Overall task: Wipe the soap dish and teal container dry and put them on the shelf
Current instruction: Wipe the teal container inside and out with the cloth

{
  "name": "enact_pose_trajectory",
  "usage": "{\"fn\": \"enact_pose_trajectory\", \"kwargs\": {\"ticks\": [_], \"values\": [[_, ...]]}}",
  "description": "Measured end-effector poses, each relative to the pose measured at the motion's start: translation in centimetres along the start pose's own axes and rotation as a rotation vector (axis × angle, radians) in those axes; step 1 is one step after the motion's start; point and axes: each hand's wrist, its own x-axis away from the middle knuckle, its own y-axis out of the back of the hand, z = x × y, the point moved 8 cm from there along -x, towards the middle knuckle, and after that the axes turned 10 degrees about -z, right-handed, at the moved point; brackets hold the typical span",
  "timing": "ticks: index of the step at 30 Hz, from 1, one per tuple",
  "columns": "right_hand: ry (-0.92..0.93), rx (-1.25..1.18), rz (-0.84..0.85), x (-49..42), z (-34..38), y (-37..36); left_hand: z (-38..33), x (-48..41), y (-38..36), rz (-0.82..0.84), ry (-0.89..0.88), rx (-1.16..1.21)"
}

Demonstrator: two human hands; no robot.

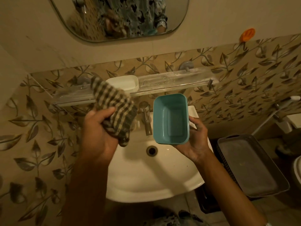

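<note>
My right hand point(196, 141) holds the teal container point(171, 119) from below and from its right side, above the sink, with the open top facing me and nothing inside. To its left, my left hand point(97, 134) is closed around a bunched striped cloth point(114, 110), which does not touch the container. The white soap dish point(125, 83) stands on the glass shelf point(175, 80) behind the cloth, and the cloth hides its left end.
A white sink point(146, 175) with a drain hole lies below my hands, and a metal tap point(146, 118) rises between them. A mirror hangs above the shelf. A dark tray on a basket point(249, 167) stands at the right. An orange holder point(247, 35) sticks to the wall.
</note>
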Motion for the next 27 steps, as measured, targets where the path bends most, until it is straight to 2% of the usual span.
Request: {"fn": "enact_pose_trajectory", "kwargs": {"ticks": [3,6,8,12,15,17,19,22,24,27], "values": [[-0.022,0.037,0.009,-0.2,-0.9,-0.4,-0.6,2.1,-3.2,0.106,-0.306,-0.244],[-0.012,0.071,0.002,-0.2,-1.6,-0.7,1.5,4.0,-5.9,0.181,-0.677,-0.867],[0.001,0.076,-0.011,-0.1,-1.8,-0.8,3.7,4.0,-7.0,0.189,-0.828,-1.16],[-0.039,0.126,-0.001,0.0,-2.7,-1.1,7.2,2.5,-7.5,0.226,-0.807,-1.417],[-0.052,0.114,-0.021,0.0,-3.1,-0.3,8.7,2.4,-9.1,0.347,-0.963,-1.576],[-0.036,0.107,-0.031,0.1,-2.6,0.3,10.4,1.6,-9.3,0.512,-0.895,-1.68],[-0.024,0.126,-0.056,0.2,-2.0,1.0,12.3,1.3,-8.7,0.794,-0.806,-1.736],[-0.035,0.125,-0.093,0.3,-1.8,1.9,12.9,2.3,-8.0,1.096,-0.885,-1.706],[-0.039,0.11,-0.113,0.3,-1.8,2.0,13.0,2.7,-7.7,1.14,-0.956,-1.712],[-0.022,0.12,-0.115,-0.1,-1.2,1.7,13.1,2.2,-8.5,1.046,-1.068,-1.78]]}}
